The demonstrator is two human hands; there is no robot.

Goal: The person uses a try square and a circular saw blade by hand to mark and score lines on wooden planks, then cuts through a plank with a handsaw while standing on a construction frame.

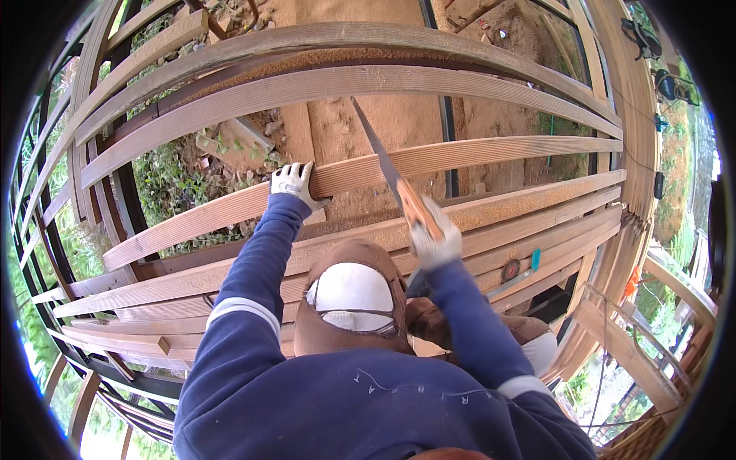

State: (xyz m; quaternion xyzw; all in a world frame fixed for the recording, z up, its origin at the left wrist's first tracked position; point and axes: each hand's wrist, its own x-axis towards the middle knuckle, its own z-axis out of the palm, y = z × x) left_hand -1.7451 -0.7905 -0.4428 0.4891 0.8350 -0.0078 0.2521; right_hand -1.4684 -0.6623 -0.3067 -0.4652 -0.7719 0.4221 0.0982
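My left hand [293, 184], in a whitish work glove, is closed over a long wooden board [460, 155] with fine grooves along its face. In my right hand [435, 238], also gloved, is the light wooden handle of a handsaw [388, 170]. The saw's dark blade slants up and leftward across the same board, to the right of my left hand, and its tip reaches the far plank. Whether the teeth bite into the wood I cannot tell. My knee, in brown cloth with a white patch [351, 295], is bent below the board.
Several parallel planks [368, 80] run left to right, with gaps showing sandy ground below. Sawdust lies on a far beam [337, 55]. At the right are a round disc [510, 270], a small teal object [535, 259], cables and dark equipment [642, 38]. Black metal railing curves along the left.
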